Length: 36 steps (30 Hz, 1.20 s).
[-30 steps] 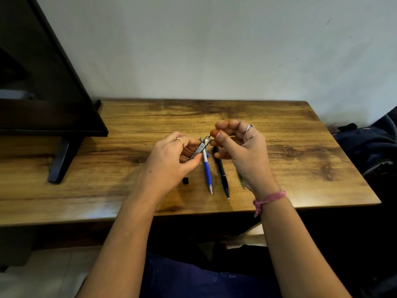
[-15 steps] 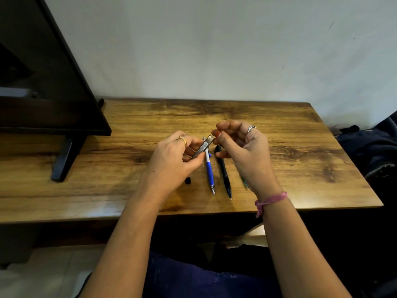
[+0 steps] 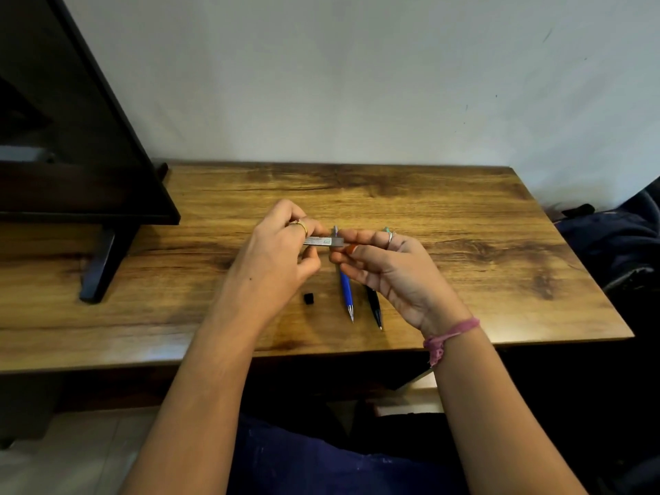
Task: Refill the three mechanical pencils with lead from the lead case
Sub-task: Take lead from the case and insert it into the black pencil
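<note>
The left hand [image 3: 275,259] holds the lead case [image 3: 323,241] flat, likely so lead slides toward the right hand [image 3: 387,269], whose fingers [image 3: 360,237] pinch its end. A small black cap [image 3: 309,298] waits on the table [image 3: 464,280], with the blue pencil [image 3: 345,291] and black pencil [image 3: 374,305] ready beside it.

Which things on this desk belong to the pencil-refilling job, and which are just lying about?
Job: lead case held by left hand, right hand at its end; blue pencil; black pencil; small black cap.
Lying about: monitor; dark bag.
</note>
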### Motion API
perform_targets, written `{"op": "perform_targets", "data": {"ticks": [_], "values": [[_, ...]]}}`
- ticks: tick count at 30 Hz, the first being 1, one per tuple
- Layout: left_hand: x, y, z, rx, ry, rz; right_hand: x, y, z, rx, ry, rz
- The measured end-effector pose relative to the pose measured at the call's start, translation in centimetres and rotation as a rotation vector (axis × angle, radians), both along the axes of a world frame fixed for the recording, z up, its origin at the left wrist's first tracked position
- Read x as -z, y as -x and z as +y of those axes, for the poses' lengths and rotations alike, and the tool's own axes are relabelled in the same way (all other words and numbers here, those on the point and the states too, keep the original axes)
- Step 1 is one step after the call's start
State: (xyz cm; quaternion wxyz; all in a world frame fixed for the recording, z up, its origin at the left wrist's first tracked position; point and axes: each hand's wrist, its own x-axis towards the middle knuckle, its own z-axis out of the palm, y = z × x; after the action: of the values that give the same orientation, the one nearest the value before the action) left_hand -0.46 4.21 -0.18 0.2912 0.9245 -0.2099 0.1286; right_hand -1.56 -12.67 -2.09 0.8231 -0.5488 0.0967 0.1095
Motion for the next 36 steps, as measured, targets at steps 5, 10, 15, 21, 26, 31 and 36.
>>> {"op": "perform_targets", "data": {"ticks": [5, 10, 15, 21, 26, 31, 36], "values": [[-0.3, -0.1, -0.3, 0.03, -0.07, -0.017, 0.0, 0.1, 0.1, 0.001, -0.019, 0.02], [-0.5, 0.1, -0.6, 0.029, -0.113, -0.029, 0.1, 0.2, -0.3, -0.001, -0.022, 0.038], [-0.7, 0.2, -0.9, 0.033, -0.13, -0.04, 0.3, 0.2, -0.7, -0.005, -0.028, 0.046], [-1.0, 0.4, -1.1, 0.039, -0.149, -0.046, 0.4, 0.2, -0.8, -0.004, -0.042, 0.031], [-1.1, 0.4, -1.2, 0.039, -0.16, -0.051, 0.4, 0.2, -0.8, -0.003, -0.043, 0.019], [-0.9, 0.3, -1.0, 0.009, -0.131, -0.058, 0.4, 0.1, -0.8, 0.019, -0.062, 0.009], [-0.3, 0.1, -1.0, -0.043, -0.049, -0.025, 0.1, 0.0, -0.7, 0.101, -0.039, -0.05]]}}
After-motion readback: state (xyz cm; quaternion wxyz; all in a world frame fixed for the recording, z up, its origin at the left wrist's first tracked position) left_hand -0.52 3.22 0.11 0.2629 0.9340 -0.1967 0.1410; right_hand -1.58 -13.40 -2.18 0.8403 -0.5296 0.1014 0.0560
